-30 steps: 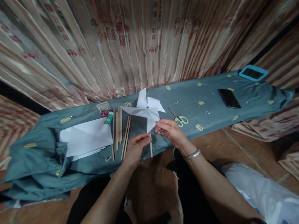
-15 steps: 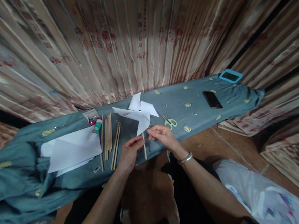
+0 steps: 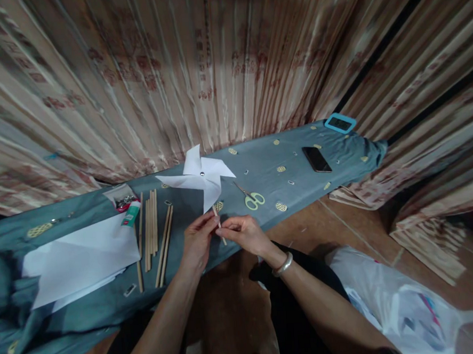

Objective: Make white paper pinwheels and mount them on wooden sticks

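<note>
A white paper pinwheel with a round metal pin at its centre stands out above the cloth, its wooden stick running down toward me. My left hand pinches that stick just below the paper blades. Lower on the same stick, the thumb and fingers of my right hand are closed round it; a silver bangle circles that wrist. Green-handled scissors lie to the right of the pinwheel. Left of my hands, several loose wooden sticks lie side by side.
White paper sheets lie on the blue-green cloth at left, with a green-and-white glue stick and a small box of metal pins by them. Farther right are a phone and a blue-framed device. A plastic bag sits on the floor.
My right hand has shifted from beside the blades down onto the lower stick. The stick has tilted slightly. The whole view has swung right, so things appear farther left.
</note>
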### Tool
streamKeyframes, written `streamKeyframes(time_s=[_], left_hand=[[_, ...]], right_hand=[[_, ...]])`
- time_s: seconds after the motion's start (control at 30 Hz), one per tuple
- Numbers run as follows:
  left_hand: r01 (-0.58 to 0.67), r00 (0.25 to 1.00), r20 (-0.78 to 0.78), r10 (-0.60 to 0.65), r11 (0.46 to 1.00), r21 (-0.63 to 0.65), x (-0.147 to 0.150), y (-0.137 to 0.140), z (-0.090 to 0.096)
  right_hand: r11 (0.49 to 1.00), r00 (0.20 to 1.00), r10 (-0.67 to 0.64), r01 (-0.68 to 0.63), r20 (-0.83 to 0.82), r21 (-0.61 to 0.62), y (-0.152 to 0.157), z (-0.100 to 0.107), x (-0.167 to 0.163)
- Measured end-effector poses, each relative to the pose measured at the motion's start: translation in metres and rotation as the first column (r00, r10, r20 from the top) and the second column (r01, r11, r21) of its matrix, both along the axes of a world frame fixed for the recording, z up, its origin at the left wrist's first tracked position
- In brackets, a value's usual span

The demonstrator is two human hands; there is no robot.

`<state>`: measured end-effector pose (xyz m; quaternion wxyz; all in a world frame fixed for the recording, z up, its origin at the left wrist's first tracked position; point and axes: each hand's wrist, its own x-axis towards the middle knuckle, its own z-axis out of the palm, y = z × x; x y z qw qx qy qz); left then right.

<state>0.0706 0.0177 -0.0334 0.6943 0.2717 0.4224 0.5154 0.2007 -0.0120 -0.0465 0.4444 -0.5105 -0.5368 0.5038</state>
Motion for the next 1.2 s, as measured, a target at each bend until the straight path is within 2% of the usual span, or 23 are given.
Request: streamKeyframes(time_s=[0.2,0.43,0.6,0.7,0.77,0.8,0.83,0.87,1.03,1.2], left_hand=[[-0.005,1.000,0.010,0.005,1.000,-0.015,0.008,0.001,-0.002],[0.034,0.999,-0.017,-0.033,0.999,0.015,0.006,-0.002,-0.003],[0.033,0.995,-0.090,-0.032,0.999,0.009,-0.004,-0.005,-0.006],[0.041,0.993,-0.108,-0.040,0.999,0.004,-0.008,-0.006,-0.008],[0.045,0.992,-0.121,-0.043,0.999,0.009,-0.010,-0.007,-0.009],[0.045,0.991,-0.129,-0.043,0.999,0.015,-0.010,-0.007,-0.009],[0.045,0.990,-0.136,-0.041,0.999,0.022,-0.010,-0.007,-0.009],[0.045,0.989,-0.140,-0.040,0.999,0.030,-0.011,-0.008,-0.009],[0.061,0.985,-0.167,-0.048,0.996,0.069,-0.013,-0.010,-0.009],[0.071,0.972,-0.227,-0.054,0.995,0.069,-0.019,-0.010,-0.008]], right_hand=[[0.999,0.998,-0.021,0.020,-0.052,-0.029,0.000,0.001,0.002],[0.996,0.996,-0.087,0.087,0.021,-0.025,-0.004,-0.001,0.015],[0.980,0.976,-0.196,0.195,0.097,0.026,-0.001,0.000,0.041],[0.955,0.934,-0.296,0.287,0.199,0.075,0.006,0.009,0.067],[0.937,0.864,-0.348,0.324,0.363,0.127,0.013,0.019,0.087],[0.938,0.803,-0.345,0.317,0.486,0.143,0.017,0.026,0.097],[0.939,0.707,-0.334,0.307,0.624,0.155,0.021,0.032,0.106],[0.934,0.653,-0.339,0.319,0.677,0.160,0.025,0.039,0.115],[0.923,0.434,-0.312,0.350,0.845,0.161,0.051,0.059,0.149],[0.921,0.246,-0.215,0.374,0.945,0.112,0.080,0.050,0.174]])
